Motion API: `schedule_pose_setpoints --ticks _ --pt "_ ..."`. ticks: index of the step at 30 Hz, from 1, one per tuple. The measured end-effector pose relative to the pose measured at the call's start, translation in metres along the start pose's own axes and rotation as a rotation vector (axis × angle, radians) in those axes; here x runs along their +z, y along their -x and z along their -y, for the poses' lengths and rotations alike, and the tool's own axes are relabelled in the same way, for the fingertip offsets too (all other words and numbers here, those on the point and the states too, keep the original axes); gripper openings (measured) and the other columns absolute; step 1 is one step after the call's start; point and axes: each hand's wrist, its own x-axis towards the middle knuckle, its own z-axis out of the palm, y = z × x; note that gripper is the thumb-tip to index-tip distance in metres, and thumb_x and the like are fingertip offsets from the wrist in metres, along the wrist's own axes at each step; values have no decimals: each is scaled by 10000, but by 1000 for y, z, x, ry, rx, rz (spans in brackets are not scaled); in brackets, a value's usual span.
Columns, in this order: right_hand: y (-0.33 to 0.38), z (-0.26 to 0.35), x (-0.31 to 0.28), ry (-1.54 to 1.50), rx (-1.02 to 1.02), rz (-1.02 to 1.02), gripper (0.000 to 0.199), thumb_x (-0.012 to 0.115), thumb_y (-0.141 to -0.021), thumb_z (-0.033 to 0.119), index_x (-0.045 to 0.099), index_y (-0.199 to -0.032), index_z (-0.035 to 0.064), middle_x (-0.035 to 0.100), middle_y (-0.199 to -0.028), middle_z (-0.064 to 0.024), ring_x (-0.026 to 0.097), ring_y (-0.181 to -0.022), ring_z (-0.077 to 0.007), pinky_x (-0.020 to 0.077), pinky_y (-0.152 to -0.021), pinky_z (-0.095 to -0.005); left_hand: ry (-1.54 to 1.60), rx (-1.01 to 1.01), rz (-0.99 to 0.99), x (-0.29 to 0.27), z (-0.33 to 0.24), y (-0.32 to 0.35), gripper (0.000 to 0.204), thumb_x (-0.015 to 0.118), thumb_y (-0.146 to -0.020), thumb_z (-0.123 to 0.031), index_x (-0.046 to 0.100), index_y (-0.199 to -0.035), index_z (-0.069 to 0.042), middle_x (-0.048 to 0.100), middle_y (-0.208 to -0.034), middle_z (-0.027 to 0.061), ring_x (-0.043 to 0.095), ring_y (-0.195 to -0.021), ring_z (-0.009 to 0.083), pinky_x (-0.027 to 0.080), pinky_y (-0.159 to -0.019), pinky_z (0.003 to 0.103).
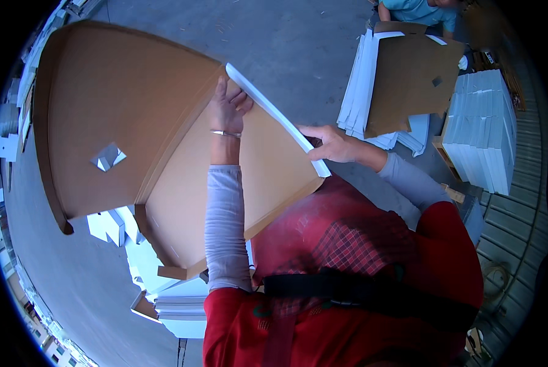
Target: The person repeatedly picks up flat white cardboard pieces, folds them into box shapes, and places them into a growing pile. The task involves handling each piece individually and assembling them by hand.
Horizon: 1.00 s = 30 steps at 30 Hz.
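A large cardboard box [268,159], brown inside with a white strip of side wall, lies opened out in front of me. Its wide lid [121,92] hinges up to the left and has a diamond-shaped hole. My left hand [228,113], with a bangle at the wrist, is inside the box near the far corner. Its fingers are apart and slightly bent close to the white-edged wall [274,113]. My right hand [332,144] pinches that same wall nearer to me, thumb on the inner side; its other fingers are partly hidden behind it.
Below the box stands a stack of white flat cardboard [182,309]. At the far right, a person in a blue top [417,12] is beside another brown sheet [408,79] on white cardboard. A tall stack of white folded cardboard [481,131] stands on a pallet at right.
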Motion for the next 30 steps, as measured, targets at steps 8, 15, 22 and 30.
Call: schedule_pose_setpoints --ticks 8,15,22,30 --pt "-10 33 2 131 -145 79 745 642 -785 121 322 -1425 -86 577 -1230 -278 618 -1072 -325 466 -945 -345 97 -75 -31 -29 -54 0 442 732 -845 -310 608 -1189 -63 596 -1172 144 563 -1075 275 504 -873 463" --pt "-31 -4 33 -61 26 240 819 730 -784 266 334 -1458 23 538 -1276 -244 563 -1140 -356 454 -960 -397 37 251 -32 -53 -45 13 336 736 -802 -64 596 -1097 16 661 -1004 97 641 -936 221 534 -854 389" --pt "-27 0 88 488 -16 -178 1123 813 -676 365 128 -1511 57 527 -1180 -272 556 -1087 -423 473 -906 -471 -278 514 -361 -8 -41 39 207 688 -734 9 626 -929 41 653 -865 79 604 -747 145 500 -699 278" --pt "-81 -128 70 620 25 -542 696 708 -794 290 386 -1363 54 589 -1135 -226 592 -1028 -394 486 -837 -485 -692 632 -524 78 66 13 123 646 -685 -58 557 -742 4 454 -875 203 505 -780 389 447 -693 454"
